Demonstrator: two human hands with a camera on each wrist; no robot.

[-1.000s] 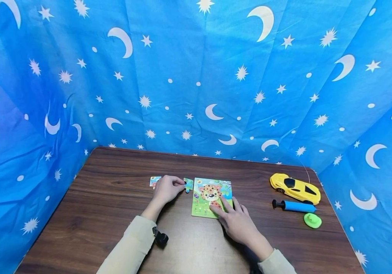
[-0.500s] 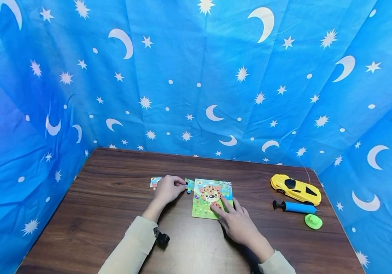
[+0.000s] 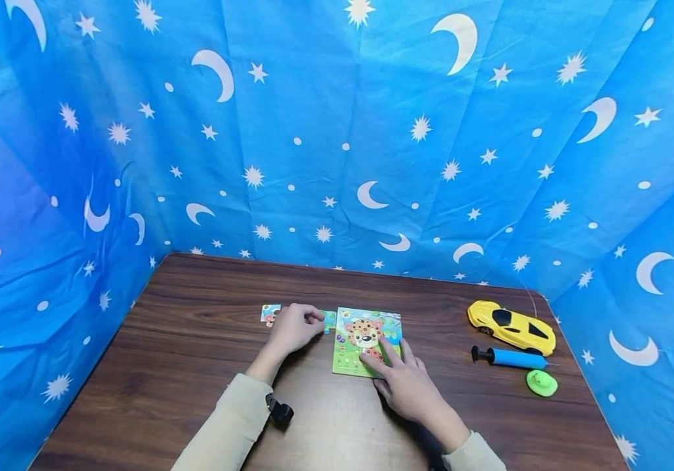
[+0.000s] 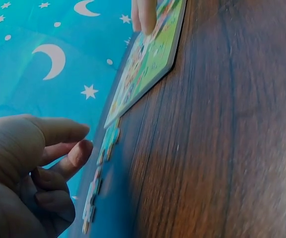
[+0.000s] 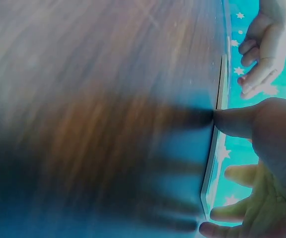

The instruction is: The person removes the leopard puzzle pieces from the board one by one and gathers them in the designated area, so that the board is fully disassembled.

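Observation:
A square leopard jigsaw puzzle (image 3: 345, 360) lies on the table in the head view. My right hand (image 3: 409, 386) rests on its right side with spread fingers, and in the right wrist view the thumb (image 5: 235, 122) touches its edge. Left of the board, my left hand (image 3: 294, 329) hovers over loose pieces with bent fingers. The left wrist view shows nothing between those fingers. A green-blue puzzle piece (image 3: 330, 318) lies close to the board's left edge, partly hidden by the fingers. Farther left, another puzzle piece (image 3: 269, 313) with a leopard picture is partly covered by the hand.
On the right of the brown table (image 3: 195, 288) stand a yellow toy car (image 3: 512, 327), a blue syringe-like pump (image 3: 516, 357) and a small green hat-shaped toy (image 3: 542, 383). A blue curtain (image 3: 313, 118) with moons and stars surrounds the table's back and sides.
My left hand shifts slightly right over the green-blue piece, showing more of the leopard piece behind it. My right hand stays on the board. The head view tilts a little.

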